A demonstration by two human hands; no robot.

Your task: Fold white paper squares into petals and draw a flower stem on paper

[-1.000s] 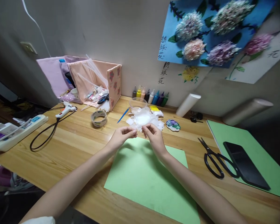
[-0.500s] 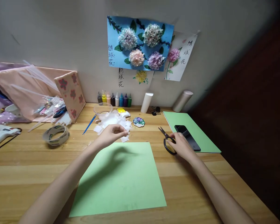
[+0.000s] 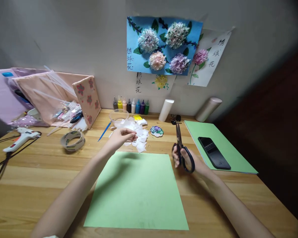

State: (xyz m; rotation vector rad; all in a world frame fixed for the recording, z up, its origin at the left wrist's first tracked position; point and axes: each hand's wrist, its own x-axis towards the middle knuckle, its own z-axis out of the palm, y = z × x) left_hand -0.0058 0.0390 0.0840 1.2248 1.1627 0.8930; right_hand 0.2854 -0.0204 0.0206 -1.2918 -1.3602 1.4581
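Observation:
In my right hand (image 3: 182,158) is a pair of scissors (image 3: 179,140), black-handled, with the blades pointing up and away from me. Thumb and fingers of my left hand (image 3: 121,138) are pinched together above the near side of a pile of white paper pieces (image 3: 140,140); whether anything is between them I cannot make out. Below both hands lies a flat sheet of light green paper (image 3: 139,191), partly shaded by my left arm.
At left are a tape roll (image 3: 73,141), a glue gun (image 3: 21,138) and a pink fabric box (image 3: 86,102). Paint bottles (image 3: 137,107), a blue brush (image 3: 104,131) and a small palette (image 3: 156,131) stand or lie behind. A phone (image 3: 213,152) rests on more green paper (image 3: 228,148) at right.
My right hand has lifted the scissors off the table beside the phone and turned their blades upward. My left hand stays near the white paper pieces. The view has shifted a little left.

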